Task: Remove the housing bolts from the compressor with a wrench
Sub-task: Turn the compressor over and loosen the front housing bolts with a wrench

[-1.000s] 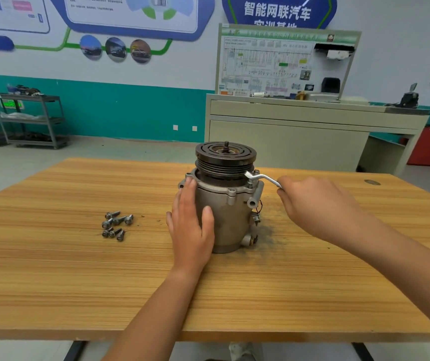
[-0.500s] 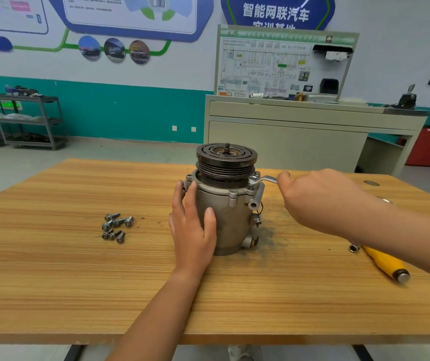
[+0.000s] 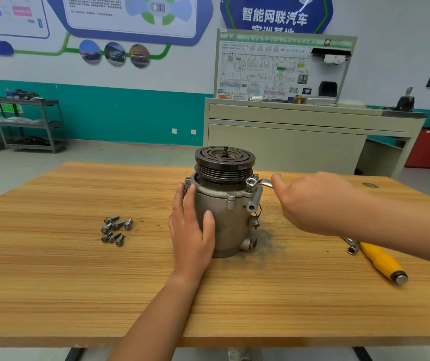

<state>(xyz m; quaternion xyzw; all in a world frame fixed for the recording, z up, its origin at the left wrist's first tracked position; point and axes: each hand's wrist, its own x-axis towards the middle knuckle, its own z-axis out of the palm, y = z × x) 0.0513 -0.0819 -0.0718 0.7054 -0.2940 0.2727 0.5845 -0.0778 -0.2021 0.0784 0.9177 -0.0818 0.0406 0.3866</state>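
Bright, even light; soft shadows; wide-angle bending at edges.

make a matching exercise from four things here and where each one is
Things:
1. silver metal wrench
2. pile of loose grey bolts
3. yellow-handled tool
4. left hand

Places:
A. lying on the wooden table, right of the grey metal compressor
B. pressed against the compressor's side
C. ring end at the compressor's top flange
D. on the table, left of the compressor

Pairs: 1-C, 2-D, 3-A, 4-B
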